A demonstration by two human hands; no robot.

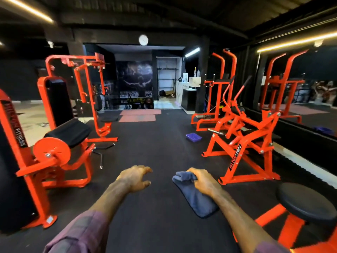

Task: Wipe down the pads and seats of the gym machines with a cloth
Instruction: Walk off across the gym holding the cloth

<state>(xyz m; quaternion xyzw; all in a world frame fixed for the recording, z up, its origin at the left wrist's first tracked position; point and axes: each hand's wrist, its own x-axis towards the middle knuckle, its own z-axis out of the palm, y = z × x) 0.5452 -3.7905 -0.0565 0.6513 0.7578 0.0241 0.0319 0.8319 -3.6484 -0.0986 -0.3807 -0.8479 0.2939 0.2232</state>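
Observation:
My right hand [204, 181] grips a dark blue cloth [195, 196] that hangs down from it over the black floor. My left hand [135, 178] is held out beside it with the fingers spread and loosely bent, holding nothing. On the left stands an orange machine with a black sloped pad [70, 131] and a tall black back pad [58, 101]. A round black seat [304, 201] sits at the lower right, close to my right arm. Both hands are apart from every pad.
An orange plate-loaded machine [244, 145] stands right of centre, with a blue tray [193, 137] on the floor beside it. More orange frames [217, 99] stand at the back right, a mirror wall [300, 92] runs along the right. Black rubber floor [151, 147] stretches ahead between the machines.

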